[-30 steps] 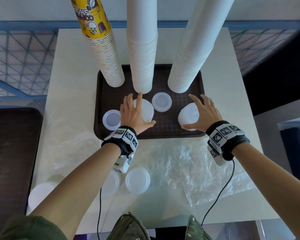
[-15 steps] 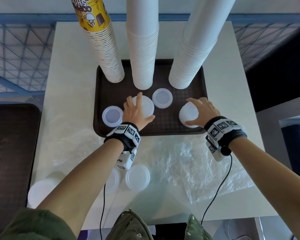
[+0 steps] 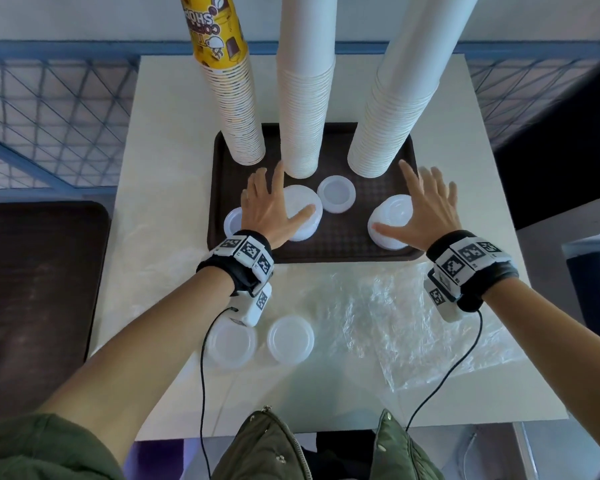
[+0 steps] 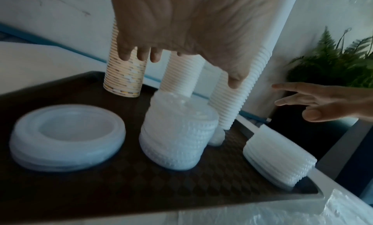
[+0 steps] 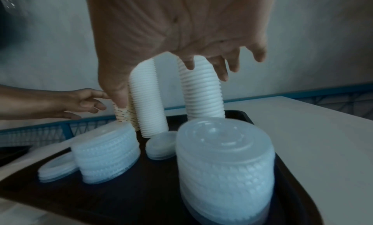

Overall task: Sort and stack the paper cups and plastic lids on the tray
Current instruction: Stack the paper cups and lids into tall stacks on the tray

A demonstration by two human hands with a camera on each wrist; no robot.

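Plastic lid stacks (image 3: 392,221) released, hands (image 3: 426,209) lifted

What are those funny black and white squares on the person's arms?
They are printed square code markers on white blocks, strapped to black wristbands: one on the left wrist, one on the right wrist. A thin black cable hangs from each. The forearms are bare, with a green sleeve pushed up.

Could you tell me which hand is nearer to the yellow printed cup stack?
Left. The left hand hovers just in front of the yellow printed cup stack; the right hand is across the tray.
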